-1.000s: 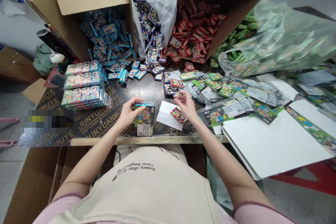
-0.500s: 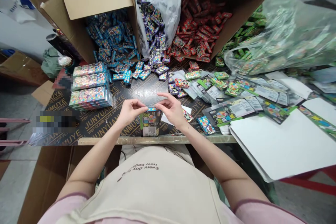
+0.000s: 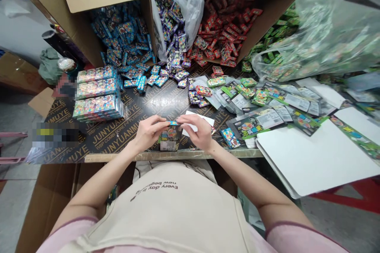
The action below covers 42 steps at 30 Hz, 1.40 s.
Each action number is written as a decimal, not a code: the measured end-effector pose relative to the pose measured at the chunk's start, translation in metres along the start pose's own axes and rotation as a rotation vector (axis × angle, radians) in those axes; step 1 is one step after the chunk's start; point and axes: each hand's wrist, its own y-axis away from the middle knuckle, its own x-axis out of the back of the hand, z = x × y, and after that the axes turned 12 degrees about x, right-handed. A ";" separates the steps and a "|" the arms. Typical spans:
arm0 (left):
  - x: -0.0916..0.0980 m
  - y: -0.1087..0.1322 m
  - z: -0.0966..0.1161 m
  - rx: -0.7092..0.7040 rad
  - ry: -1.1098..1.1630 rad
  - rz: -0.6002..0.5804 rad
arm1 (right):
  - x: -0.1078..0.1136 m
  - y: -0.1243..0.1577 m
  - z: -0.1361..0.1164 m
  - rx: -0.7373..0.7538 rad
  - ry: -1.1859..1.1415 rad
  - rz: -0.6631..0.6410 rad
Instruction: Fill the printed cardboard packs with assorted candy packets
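Observation:
My left hand (image 3: 150,130) and my right hand (image 3: 197,131) meet over a small colourful display box (image 3: 169,139) that stands at the near edge of the table. Both hands have fingers curled and pinched on the box's top, where a blue pack shows at the opening. A white card (image 3: 198,120) lies just behind my right hand. A blue pack (image 3: 229,137) lies loose on the table to the right of my right hand.
Behind are a carton of blue packs (image 3: 121,35), a clear bag of purple packs (image 3: 173,23), a carton of red packs (image 3: 225,27) and a bag of green packs (image 3: 311,39). Wrapped stacks (image 3: 96,95) sit left. Flat printed cards (image 3: 267,102) and white sheets (image 3: 314,158) lie right.
A second ago my right hand held a red pack beside the box; it set that down and came onto the box top. Both hands now press lower on the top.

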 end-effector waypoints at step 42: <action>0.040 0.046 -0.004 0.344 0.102 0.291 | 0.015 -0.024 0.052 -0.347 0.338 -0.280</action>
